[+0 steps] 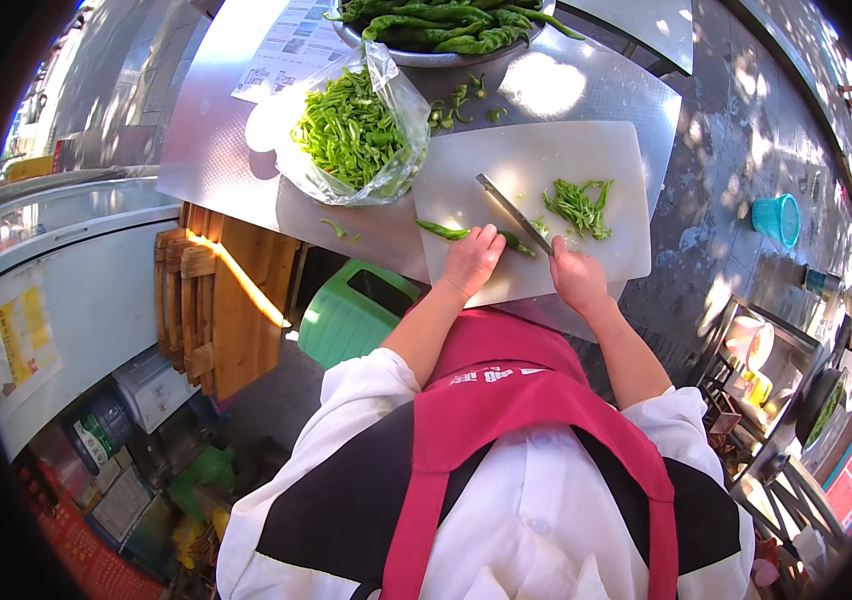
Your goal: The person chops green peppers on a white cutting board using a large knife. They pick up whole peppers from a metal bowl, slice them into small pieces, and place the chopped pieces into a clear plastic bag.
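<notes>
My left hand presses a long green pepper onto the white cutting board, just left of the knife. My right hand grips the knife, whose long blade points up and to the left across the pepper. Sliced green pepper lies in a loose pile on the board's right side. A clear plastic bag of sliced peppers sits left of the board, and stems and scraps lie on the metal table above it.
The metal table holds a bowl of whole peppers and a printed paper at the back. A green stool, leaning wooden boards and a white cabinet are at left. A blue bucket and metal rack are at right.
</notes>
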The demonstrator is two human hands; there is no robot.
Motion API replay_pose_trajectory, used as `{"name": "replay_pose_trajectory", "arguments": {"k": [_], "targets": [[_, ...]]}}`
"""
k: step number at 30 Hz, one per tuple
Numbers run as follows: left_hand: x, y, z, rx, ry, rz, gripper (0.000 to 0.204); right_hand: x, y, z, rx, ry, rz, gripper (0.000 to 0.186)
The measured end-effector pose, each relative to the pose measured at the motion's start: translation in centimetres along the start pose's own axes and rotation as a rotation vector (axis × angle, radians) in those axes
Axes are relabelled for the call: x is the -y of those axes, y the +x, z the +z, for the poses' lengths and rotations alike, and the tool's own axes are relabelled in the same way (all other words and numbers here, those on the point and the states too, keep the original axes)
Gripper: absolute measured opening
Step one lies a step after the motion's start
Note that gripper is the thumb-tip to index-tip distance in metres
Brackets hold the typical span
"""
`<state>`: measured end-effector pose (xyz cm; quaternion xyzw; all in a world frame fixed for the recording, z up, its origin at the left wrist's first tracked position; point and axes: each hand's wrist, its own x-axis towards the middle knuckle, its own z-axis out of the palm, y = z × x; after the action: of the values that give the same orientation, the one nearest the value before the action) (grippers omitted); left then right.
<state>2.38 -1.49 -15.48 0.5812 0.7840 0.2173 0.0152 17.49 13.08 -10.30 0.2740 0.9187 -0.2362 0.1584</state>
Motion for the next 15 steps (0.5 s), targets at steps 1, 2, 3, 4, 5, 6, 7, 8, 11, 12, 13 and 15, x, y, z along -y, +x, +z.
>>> {"name": "replay_pose_trajectory", "arguments": {"k": [1, 2, 3, 4, 5, 6, 7, 8, 11, 12, 13, 15], "targets": [[-0.3, -0.1, 0.2, -0.006, -0.012, 0.014, 0.009, 0.0, -0.2, -0.6, -0.002, -0.017, 0.012, 0.015], [-0.2, -0.5, 0.1, -0.008, -0.013, 0.023, 0.009, 0.4, -0.4, -1.3, -0.002, -0.026, 0.015, 0.016], [-0.1, -0.8, 0.1, -0.01, -0.015, 0.034, 0.01, 0.8, -0.7, -1.9, -0.003, -0.035, 0.019, 0.016], [0.0, -1.0, 0.1, -0.013, -0.016, 0.03, 0.011, 1.2, -0.8, -2.7, 0.061, -0.068, 0.014, 0.018], [-0.1, -1.2, 0.3, -0.019, -0.024, 0.029, 0.011, 1.5, -1.1, -3.5, 0.125, -0.105, 0.016, 0.02], [-0.1, -1.4, 0.4, -0.024, -0.031, 0.027, 0.012, 1.6, -1.4, -3.8, 0.189, -0.142, 0.017, 0.023], [0.0, -1.6, 0.5, -0.018, -0.037, 0.026, 0.012, 1.8, -1.5, -3.2, 0.187, -0.142, 0.035, 0.024], [0.1, -1.7, 0.7, -0.012, -0.047, 0.031, 0.012, 2.0, -1.7, -2.1, 0.184, -0.142, 0.061, 0.025], [-0.1, -1.4, 0.5, 0.011, -0.071, 0.02, 0.012, 1.4, -0.7, 0.5, 0.082, -0.046, 0.002, 0.02], [-0.1, -1.4, 0.4, 0.024, -0.077, 0.014, 0.013, 1.3, -0.3, 0.8, 0.033, 0.007, -0.04, 0.019], [-0.1, -1.6, 0.3, 0.029, -0.077, 0.008, 0.013, 1.0, -0.2, 0.9, 0.046, -0.02, -0.056, 0.019], [-0.1, -1.7, 0.4, 0.031, -0.075, -0.013, 0.013, 2.1, 0.1, -1.7, 0.072, -0.084, -0.098, 0.018]]}}
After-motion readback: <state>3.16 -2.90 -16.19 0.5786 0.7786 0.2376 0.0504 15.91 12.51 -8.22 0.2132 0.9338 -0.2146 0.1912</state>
